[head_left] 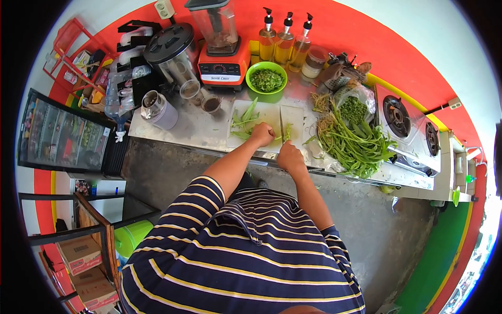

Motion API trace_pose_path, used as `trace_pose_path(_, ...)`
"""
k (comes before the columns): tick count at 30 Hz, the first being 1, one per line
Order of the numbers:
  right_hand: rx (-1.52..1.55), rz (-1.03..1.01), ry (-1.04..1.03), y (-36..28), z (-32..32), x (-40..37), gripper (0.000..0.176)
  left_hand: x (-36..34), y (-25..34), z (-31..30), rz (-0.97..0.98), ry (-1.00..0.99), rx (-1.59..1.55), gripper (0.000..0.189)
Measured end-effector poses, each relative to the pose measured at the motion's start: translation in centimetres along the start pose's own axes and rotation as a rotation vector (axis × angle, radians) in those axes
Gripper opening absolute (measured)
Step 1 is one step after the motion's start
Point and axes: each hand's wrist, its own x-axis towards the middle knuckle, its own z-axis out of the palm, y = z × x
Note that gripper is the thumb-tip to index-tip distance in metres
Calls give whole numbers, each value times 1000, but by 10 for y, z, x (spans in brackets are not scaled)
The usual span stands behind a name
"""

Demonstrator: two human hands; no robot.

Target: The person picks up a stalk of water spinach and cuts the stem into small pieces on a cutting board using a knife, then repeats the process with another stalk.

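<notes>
My right hand [291, 156] is closed around the handle of a knife, whose blade [282, 125] points away from me over a white cutting board [269, 111]. Just left of the blade, my left hand [263, 134] is closed and pressed down on green stalks. Leafy green stalks [246, 116] lie on the board beyond and left of that hand. A few small cut green pieces [288, 131] sit right of the blade. Behind the board stands a green bowl [269, 96] filled with chopped greens [266, 80].
A big heap of leafy stalks [353, 144] and a plastic bag of chopped greens [354, 109] lie to the right, before a gas stove [400, 118]. At the back are a red blender [224, 68] and pump bottles [284, 39]. Cups [211, 104] and a steel canister [163, 112] stand left.
</notes>
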Motion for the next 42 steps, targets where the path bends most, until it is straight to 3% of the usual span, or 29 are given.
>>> trace_pose_path(14,5,49,-46,-6,22,7,51,-2,-4,-2,0,-48,-59,12)
trace_pose_path(22,82,6,-19,4,35,7,45,-7,-8,5,-38,28,-186,12)
trace_pose_path(26,26,-42,-16,-7,5,-6,40,-9,-3,0,-39,10,-141,11)
trace_pose_path(34,20,25,-4,-10,17,-1,34,-7,-8,3,-1,4,-180,12)
trace_pose_path(36,4,20,-10,-11,9,2,34,-9,0,0,-77,11,-24,10)
trace_pose_path(42,10,28,18,-13,28,-8,31,-11,-2,4,-85,43,-13,11)
